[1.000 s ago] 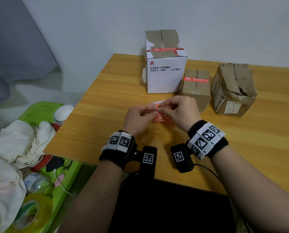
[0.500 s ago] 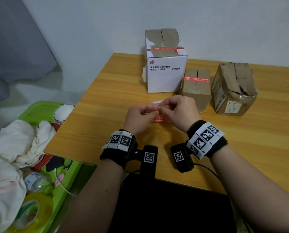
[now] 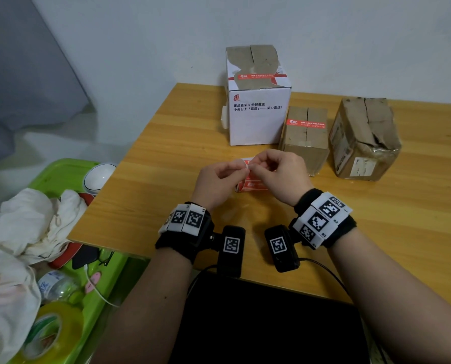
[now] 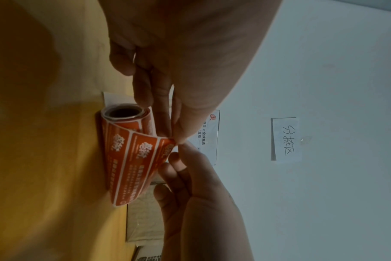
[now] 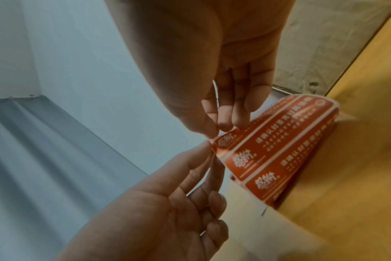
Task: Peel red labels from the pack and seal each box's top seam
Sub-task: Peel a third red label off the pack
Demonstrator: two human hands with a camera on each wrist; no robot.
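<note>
While the label pack (image 3: 250,183) lies on the table (image 3: 166,158), left hand (image 3: 216,182) and right hand (image 3: 282,172) pinch its raised corner with fingers (image 4: 178,127) nearly closed

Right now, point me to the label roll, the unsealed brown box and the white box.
label roll (image 4: 127,159), left wrist view, on its unrolled red strip.
unsealed brown box (image 3: 363,137), head view, on its crumpled top flaps.
white box (image 3: 256,124), head view, on its printed front face.

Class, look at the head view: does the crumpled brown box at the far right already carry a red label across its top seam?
No. The crumpled brown box shows only bare torn flaps on top, while the white box and small brown box each bear a red strip.
</note>
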